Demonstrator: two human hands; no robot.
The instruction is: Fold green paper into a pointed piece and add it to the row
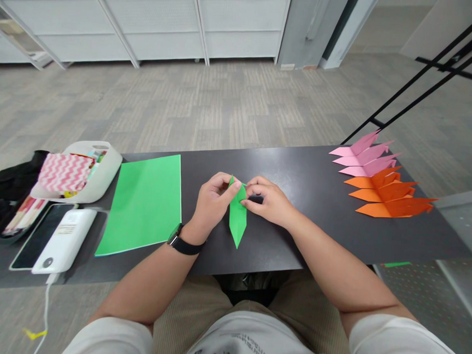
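A folded green origami paper [238, 221], narrow with a pointed lower end, is held over the middle of the dark table. My left hand [215, 199] pinches its upper left part between thumb and fingers; a dark watch band is on that wrist. On the other side, my right hand [270, 200] is closed with thumb and fingers at the paper's upper right edge, where a thin green flap shows. A small dark object [256, 198] shows at the right fingers; I cannot tell what it is. The fingertips partly hide the paper's upper end.
Green paper sheets [145, 205] lie left on the table [295, 246]. Beyond them are a white basket [110, 167] with a pink zigzag pouch [64, 172], a phone [38, 237] and a white power bank [65, 241] with a cable. Pink cranes [362, 155] and orange cranes [390, 195] stand right.
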